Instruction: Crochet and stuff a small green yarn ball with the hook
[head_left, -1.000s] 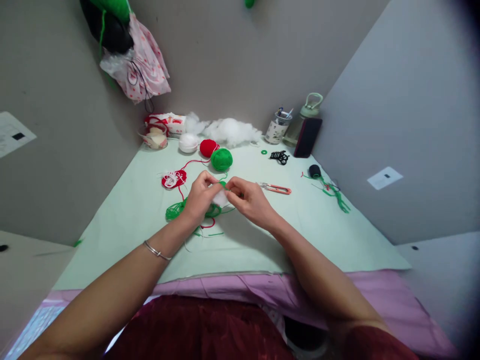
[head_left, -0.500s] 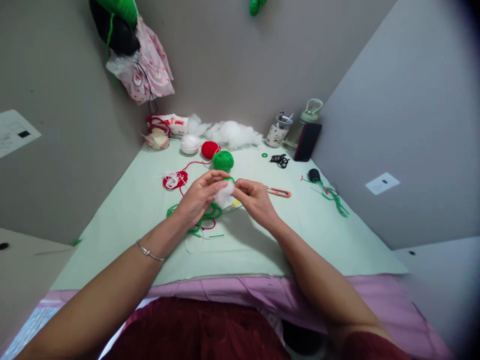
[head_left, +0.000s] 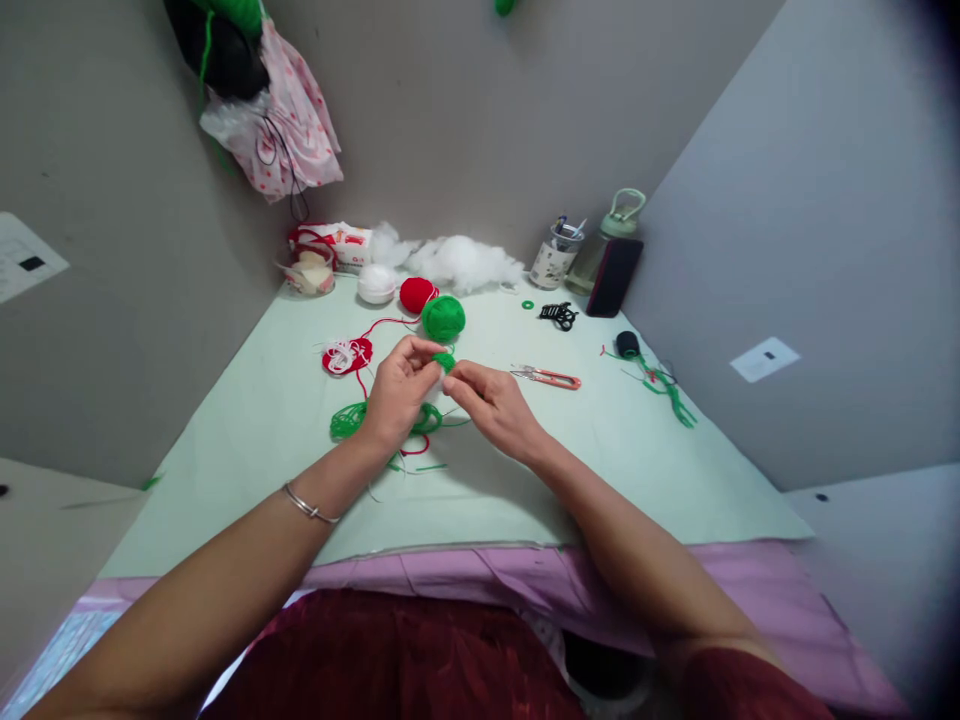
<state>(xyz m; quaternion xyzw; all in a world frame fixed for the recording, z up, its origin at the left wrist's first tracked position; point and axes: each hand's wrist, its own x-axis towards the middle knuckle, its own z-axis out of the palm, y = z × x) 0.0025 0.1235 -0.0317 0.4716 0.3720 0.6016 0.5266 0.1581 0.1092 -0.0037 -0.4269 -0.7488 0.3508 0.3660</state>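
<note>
Fingertips of both your hands meet over the middle of the bench (head_left: 247, 430), and between them sits a small green piece (head_left: 444, 360) of yarn work. Your left hand (head_left: 396, 395) has its grip closed on the piece from the left, thumb and forefinger pinched together. Your right hand (head_left: 491, 402) closes on it from the right and slightly below, fingers drawn in tight. The piece is held up off the bench, just in front of the green yarn ball (head_left: 443, 318). What shows of it is a short lump whose long axis runs roughly side to side, from 1 hand to the other. It is too small to tell which end is which. A bracelet (head_left: 310, 505) sits on your left wrist.

Under your left hand lies a loose tangle of green yarn (head_left: 347, 423) with a red strand beside it. A red and white scrap (head_left: 346, 356) lies to the left of your hands. Behind the green ball are a red ball (head_left: 416, 294) and a white ball (head_left: 376, 285), with white stuffing (head_left: 463, 262) against the wall. Orange snips (head_left: 553, 378) lie just to the right of your right hand, long axis side to side, blades pointing left. Farther right are a black clip (head_left: 559, 315), a cup (head_left: 555, 260) and a bottle (head_left: 611, 232).
</note>
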